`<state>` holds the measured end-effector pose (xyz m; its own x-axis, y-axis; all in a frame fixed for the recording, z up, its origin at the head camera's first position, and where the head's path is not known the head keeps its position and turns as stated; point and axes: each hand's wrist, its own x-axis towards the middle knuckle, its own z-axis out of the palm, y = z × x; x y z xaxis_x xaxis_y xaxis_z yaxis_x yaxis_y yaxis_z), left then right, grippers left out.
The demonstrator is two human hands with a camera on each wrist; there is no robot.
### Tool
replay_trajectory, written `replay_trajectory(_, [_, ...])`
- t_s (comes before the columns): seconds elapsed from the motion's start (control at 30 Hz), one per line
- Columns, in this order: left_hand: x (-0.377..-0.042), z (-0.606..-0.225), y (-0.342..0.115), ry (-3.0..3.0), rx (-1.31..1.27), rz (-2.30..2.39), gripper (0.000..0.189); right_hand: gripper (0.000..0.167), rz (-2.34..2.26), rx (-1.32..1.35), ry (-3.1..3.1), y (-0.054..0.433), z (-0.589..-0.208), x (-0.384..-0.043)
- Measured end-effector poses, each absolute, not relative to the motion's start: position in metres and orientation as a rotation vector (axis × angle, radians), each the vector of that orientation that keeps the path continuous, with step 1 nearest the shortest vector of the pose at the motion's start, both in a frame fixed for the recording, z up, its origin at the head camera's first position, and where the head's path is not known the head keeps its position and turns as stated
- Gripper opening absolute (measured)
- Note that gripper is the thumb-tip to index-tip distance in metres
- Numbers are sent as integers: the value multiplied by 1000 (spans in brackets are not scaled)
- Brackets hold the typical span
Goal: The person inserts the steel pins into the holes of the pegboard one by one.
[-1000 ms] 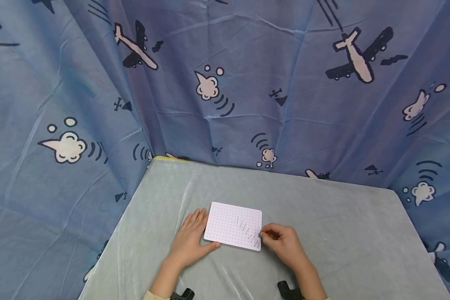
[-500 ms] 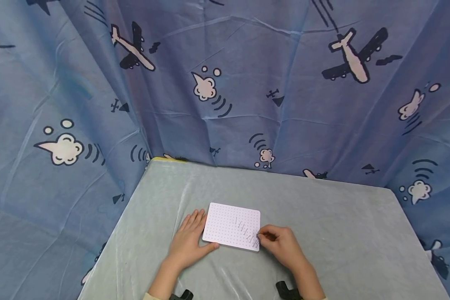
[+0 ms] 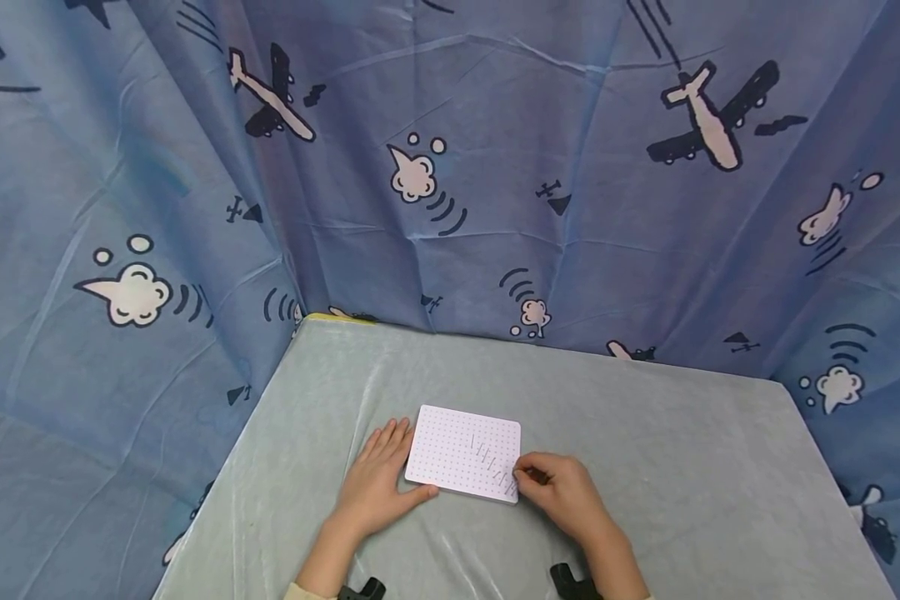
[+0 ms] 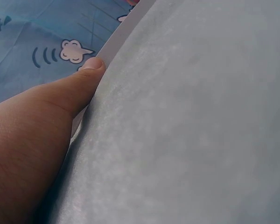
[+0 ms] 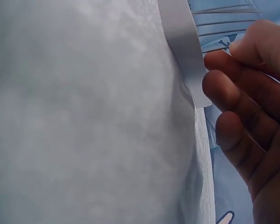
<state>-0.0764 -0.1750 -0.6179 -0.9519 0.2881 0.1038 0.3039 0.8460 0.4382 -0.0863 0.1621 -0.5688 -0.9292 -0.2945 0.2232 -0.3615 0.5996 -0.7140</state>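
A white pegboard (image 3: 446, 454) with a grid of small holes lies on the table. Several thin metal pins (image 5: 226, 23) stand up from its right part, in a slanting row in the head view. My left hand (image 3: 381, 483) lies flat along the board's left side, fingers straight. Its thumb (image 4: 86, 79) touches the near edge of the board. At the right edge my right hand (image 3: 562, 492) pinches a thin pin (image 5: 215, 50) between thumb and index finger, the pin's lower end right at the board's surface. The other fingers curl loosely beside the edge.
Pale grey-green cloth covers the table (image 3: 690, 467). Behind and at both sides hangs a blue curtain (image 3: 480, 167) printed with planes and clouds. Black wrist camera mounts (image 3: 573, 582) sit by both forearms. A yellow strip (image 3: 337, 318) shows at the table's far left corner.
My right hand stays at the board's right edge, its pinching fingers shifting only slightly. The left hand and board keep their place; the head view sways a little.
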Motion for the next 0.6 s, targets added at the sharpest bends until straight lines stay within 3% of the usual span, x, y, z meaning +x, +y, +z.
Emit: replay_trajectory(0.6, [-77, -615, -177, -2961, -506, -700, 111, 22, 1191, 509, -2781, 160, -567, -85])
